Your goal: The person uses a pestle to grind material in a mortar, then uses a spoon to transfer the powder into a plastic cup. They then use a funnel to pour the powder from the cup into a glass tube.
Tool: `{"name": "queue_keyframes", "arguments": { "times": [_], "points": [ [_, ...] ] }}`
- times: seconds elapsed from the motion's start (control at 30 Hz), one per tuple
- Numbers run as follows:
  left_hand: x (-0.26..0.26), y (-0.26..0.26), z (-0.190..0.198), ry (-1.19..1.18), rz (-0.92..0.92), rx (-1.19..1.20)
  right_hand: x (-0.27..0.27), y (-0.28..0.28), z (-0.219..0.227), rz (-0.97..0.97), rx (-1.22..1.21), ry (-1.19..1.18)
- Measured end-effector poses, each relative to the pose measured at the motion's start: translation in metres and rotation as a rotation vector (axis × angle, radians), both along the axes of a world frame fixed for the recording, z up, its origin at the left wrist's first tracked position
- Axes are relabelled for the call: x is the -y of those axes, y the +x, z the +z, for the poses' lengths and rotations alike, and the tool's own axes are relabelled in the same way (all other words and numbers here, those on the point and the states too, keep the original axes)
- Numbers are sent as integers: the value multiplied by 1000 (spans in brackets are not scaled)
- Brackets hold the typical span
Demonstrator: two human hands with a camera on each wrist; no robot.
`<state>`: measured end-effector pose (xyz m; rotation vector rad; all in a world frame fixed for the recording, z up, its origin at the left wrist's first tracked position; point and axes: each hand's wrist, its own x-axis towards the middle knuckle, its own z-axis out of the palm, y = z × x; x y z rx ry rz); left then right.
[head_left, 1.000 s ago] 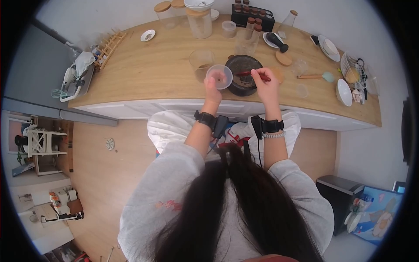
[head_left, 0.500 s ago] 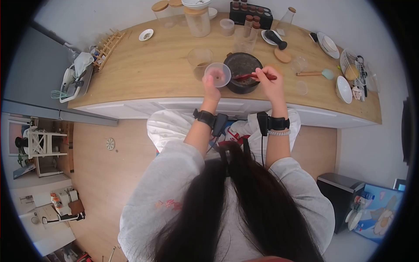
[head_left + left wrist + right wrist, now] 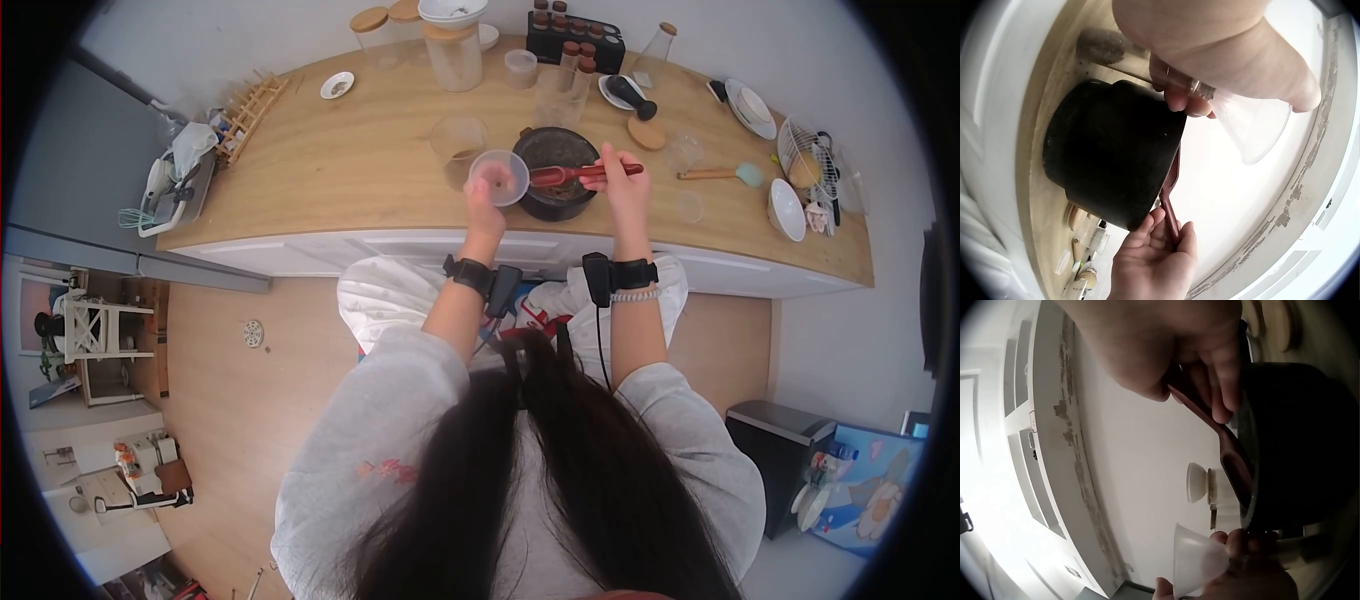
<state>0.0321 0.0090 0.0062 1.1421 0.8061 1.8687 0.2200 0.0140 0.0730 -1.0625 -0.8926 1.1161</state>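
My left hand (image 3: 484, 205) holds a clear plastic funnel (image 3: 500, 178) mouth-up, left of a black mortar (image 3: 556, 205). Brown bits show in the funnel's narrow neck in the left wrist view. Below it there, clear glass with brown contents (image 3: 1102, 47) stands on the counter, partly behind the fingers. In the head view a clear glass container (image 3: 458, 135) stands just behind the funnel. My right hand (image 3: 625, 195) pinches the handle of a dark red scoop (image 3: 550, 177). The scoop's bowl lies over the mortar's mouth, its tip right at the funnel's rim.
Behind the mortar stand clear glasses (image 3: 560, 105) and capped tubes. A black pestle (image 3: 632, 95) rests on a white dish, near a round wooden lid (image 3: 647, 132). To the right are a spatula (image 3: 715, 175), a white bowl (image 3: 787, 210) and a wire basket (image 3: 808, 160).
The scoop has risen from inside the mortar and levelled across it, moving left to the funnel's rim. My right hand has turned and shifted slightly right; the left hand stays nearly still.
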Motion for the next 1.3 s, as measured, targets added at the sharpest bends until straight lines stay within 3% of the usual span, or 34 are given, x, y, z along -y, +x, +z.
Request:
{"name": "queue_keyframes", "arguments": {
  "times": [0.17, 0.47, 0.57, 0.67, 0.77, 0.87, 0.97, 1.17, 1.3],
  "points": [
    [-2, -1, -3, -5, -24, 18, -2, -3, 4, -39, 12, -86],
    [-3, -6, -14, 16, -93, -9, 8, 1, 5, -150, -216, 15],
    [-5, -9, -16, 33, -109, -45, 18, -6, 24, -76, -281, 86],
    [-3, -7, -13, 29, -95, -37, 26, -17, 43, 49, -196, 147],
    [-1, -6, -13, 6, -89, -12, 33, -29, 54, 100, 81, 250],
    [-1, -4, -14, -21, -93, 34, 36, -34, 52, 184, 64, 341],
    [-5, -7, -17, 14, -123, 10, 38, -33, 51, 172, 19, 349],
    [-8, -7, -24, 23, -136, 29, 22, -23, 33, -4, -318, 318],
    [-5, -6, -21, 20, -121, 25, 10, -25, 17, -127, -399, 300]
  ]
}}
